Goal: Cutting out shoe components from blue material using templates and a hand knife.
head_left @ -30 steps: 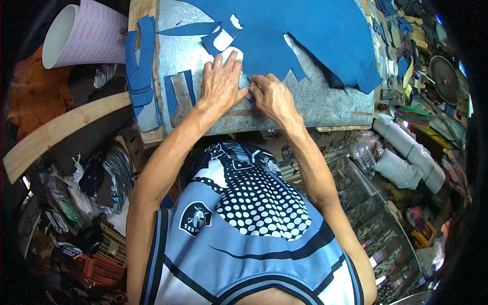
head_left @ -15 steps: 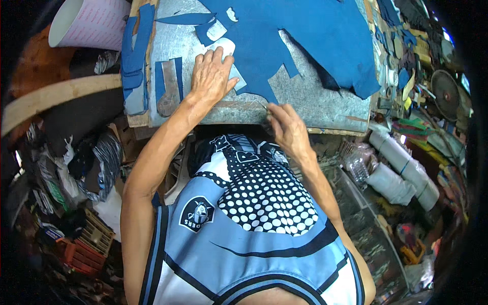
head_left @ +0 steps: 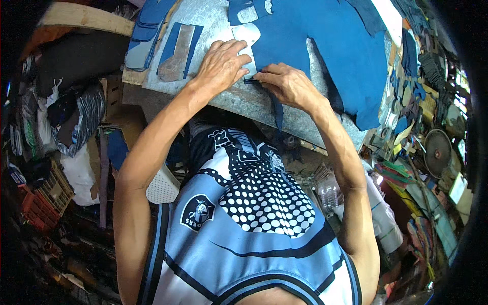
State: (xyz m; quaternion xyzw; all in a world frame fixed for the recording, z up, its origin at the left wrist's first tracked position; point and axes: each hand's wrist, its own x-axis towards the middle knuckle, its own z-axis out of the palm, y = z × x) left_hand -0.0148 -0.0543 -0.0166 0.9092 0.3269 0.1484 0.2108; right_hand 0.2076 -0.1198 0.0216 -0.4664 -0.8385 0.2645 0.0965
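Note:
My left hand [head_left: 221,63] lies with fingers spread on a white pattern template [head_left: 246,34], pressing it onto a large blue sheet [head_left: 290,30] that looks like leather or fabric. My right hand [head_left: 287,85] is closed in a pinch at the template's near corner. Its fingers hold a small thin-bladed knife [head_left: 250,80], mostly hidden by the hand. From beside the right hand, a narrow blue strip [head_left: 278,113] hangs over the table's near edge.
The grey metal-topped table [head_left: 223,101] carries a brownish template [head_left: 176,61] between blue strips, and stacked blue pieces [head_left: 140,53] at the left. Scraps crowd its right side. A wooden beam [head_left: 86,16], crates [head_left: 56,185], a fan [head_left: 438,152] and clear plastic bottles [head_left: 328,193] stand around.
My right hand has moved up from the table's near edge to the template's corner. The view has shifted, and a blue strip now hangs over the edge. My left hand stays on the template.

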